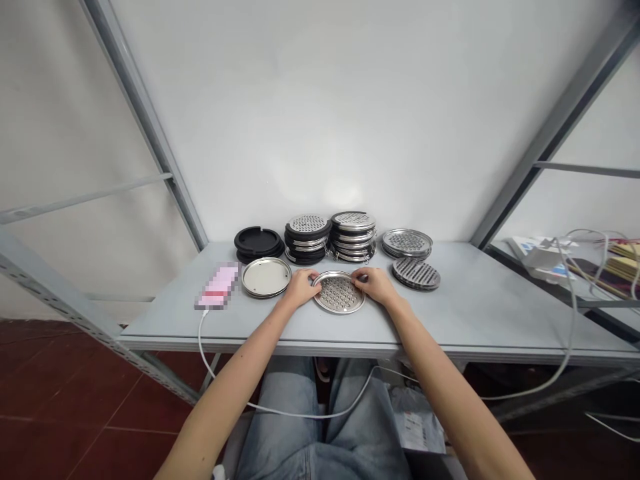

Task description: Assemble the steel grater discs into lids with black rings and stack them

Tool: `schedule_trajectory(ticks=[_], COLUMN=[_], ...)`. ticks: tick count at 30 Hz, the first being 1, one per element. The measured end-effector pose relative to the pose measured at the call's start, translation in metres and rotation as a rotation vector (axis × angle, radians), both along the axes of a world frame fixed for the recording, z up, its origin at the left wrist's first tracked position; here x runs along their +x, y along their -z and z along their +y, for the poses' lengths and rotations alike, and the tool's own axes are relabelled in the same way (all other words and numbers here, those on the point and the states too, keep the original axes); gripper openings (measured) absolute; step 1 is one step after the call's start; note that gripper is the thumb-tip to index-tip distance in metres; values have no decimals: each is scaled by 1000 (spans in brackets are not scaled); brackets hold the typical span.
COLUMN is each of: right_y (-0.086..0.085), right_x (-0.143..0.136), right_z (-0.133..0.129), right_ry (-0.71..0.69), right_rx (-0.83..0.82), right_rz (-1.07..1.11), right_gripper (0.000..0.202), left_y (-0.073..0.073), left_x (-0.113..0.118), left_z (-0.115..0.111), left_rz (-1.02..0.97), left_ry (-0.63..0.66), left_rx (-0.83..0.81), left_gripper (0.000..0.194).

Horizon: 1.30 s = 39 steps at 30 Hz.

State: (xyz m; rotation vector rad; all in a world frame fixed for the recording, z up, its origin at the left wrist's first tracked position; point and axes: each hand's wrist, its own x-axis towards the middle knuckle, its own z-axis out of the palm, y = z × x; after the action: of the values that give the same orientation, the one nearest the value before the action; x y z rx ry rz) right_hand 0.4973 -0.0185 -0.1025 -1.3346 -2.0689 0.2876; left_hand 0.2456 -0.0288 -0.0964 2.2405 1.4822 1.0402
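A round metal grater plate [340, 295] with raised, perforated teeth and a shiny rim lies before me at the middle of the table. My left hand [301, 287] is closed on its left edge, thumb and fingers at the rim. On the opposite edge, my right hand [375, 284] pinches the rim in the same way. Just left of my left hand are stacked plain round metal plates [267, 277] with raised rims. To the right of my right hand sits a stack of slotted grater discs [416, 273].
Along the wall stand black round rings [258, 241], two stacks of black-ringed graters [308, 237] [353, 235], and rimmed grater plates [407, 241]. A blurred pink phone [220, 283] lies at left, its white cable [204, 347] hanging over the table's front edge. Metal posts [145, 120] frame the grey table [480, 300].
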Motion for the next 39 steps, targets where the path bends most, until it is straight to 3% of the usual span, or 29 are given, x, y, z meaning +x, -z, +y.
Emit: schedule_trajectory(ticks=[17,39], right_y=[-15,-18], right_x=[-11,-14], right_z=[-11,-13], right_ry=[98,94], right_rx=[9,-16], right_rz=[-346,-405], right_gripper=[19,21], left_y=[-2,-3], left_x=[1,-1], left_z=[-4,-5], left_rz=[134,156], left_ry=[-1,-8], left_rx=[37,25], left_gripper=[29,25])
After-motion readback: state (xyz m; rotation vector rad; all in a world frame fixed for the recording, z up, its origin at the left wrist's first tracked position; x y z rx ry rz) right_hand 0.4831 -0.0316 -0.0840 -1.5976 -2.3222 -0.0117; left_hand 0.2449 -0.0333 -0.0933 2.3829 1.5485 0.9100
